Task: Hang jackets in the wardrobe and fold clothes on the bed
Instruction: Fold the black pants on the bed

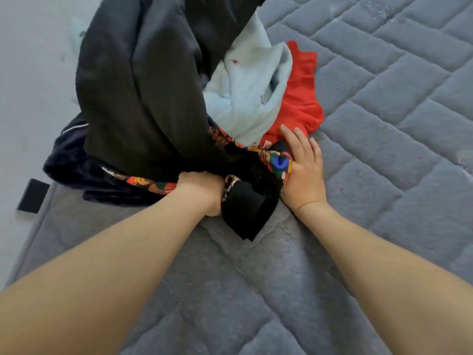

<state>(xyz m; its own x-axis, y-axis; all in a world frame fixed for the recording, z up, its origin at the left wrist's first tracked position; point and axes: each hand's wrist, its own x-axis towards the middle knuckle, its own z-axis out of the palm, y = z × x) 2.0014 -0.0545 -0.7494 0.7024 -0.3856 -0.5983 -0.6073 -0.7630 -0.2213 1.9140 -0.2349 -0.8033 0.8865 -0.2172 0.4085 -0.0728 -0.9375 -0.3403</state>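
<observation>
Head view, looking down on a grey quilted bed [384, 103]: left hand [202, 190] gripping a black garment [245, 213] at the clothes pile [179, 98], right hand [303, 170] resting flat, fingers relaxed, against patterned fabric [277, 160].

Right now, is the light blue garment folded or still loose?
Loose, not folded. The light blue garment lies crumpled in the heap, between the black jacket and the red garment.

Matt quilted grey bed cover [384, 124], fleecy pale-blue cloth [256, 85], smooth matt black cloth [143, 85].
</observation>
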